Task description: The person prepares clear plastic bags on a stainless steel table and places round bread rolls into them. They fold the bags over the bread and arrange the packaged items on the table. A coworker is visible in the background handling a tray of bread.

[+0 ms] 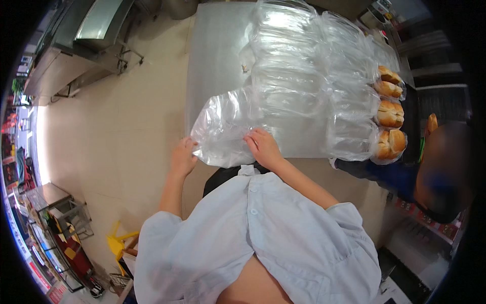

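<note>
At the upper left stands a steel counter (55, 76), on the pale tiled floor (126, 106). Below it, at the lower left, is a small steel stand (49, 195), and to its right a yellow stool (116, 244), partly in view.

The left hand (185, 154) is at the near left corner of the metal table (215, 55), its fingers closed on the left edge of a clear bag (223, 126). The bag lies wrinkled across that corner, its near edge reaching just past the table's edge. The right hand (263, 147) is at the bag's right side, palm down, fingertips pinching the film. Whatever the bag may contain cannot be made out through the glare.

Right of it, a column of clear bags (288, 76) runs away from the person, overlapping; then comes a second column (352, 86). Along that one's right side sit golden loaves (390, 114), wrapped in clear plastic. At the far right, a co-worker's dark blue sleeve (400, 180) reaches beside the nearest loaf; that person's hand cannot be made out clearly.
</note>
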{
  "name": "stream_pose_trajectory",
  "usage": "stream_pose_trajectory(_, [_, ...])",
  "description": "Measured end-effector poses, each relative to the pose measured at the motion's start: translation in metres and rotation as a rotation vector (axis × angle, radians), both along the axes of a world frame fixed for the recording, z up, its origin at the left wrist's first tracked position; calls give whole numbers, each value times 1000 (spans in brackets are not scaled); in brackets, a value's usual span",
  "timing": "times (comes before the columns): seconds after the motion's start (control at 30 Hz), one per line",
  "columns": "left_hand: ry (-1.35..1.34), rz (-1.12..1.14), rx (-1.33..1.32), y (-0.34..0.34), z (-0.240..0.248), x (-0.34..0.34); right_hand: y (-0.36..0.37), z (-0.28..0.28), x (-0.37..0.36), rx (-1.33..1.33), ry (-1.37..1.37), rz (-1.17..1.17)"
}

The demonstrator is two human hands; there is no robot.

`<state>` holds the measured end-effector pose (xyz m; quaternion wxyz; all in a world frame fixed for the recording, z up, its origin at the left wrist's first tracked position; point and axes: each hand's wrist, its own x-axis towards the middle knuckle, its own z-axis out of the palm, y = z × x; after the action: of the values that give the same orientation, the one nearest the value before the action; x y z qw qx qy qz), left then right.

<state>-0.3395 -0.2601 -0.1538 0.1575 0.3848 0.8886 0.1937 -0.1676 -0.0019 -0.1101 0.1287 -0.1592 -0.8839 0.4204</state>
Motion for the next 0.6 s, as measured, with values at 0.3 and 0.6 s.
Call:
stream_pose_trajectory(0.3, [-37, 281, 213, -22, -18, -12, -2, 112, -7, 117, 281, 101])
stream_pose_trajectory(0.6, [69, 230, 96, -36, -26, -21, 42, 161, 7, 54, 373, -271])
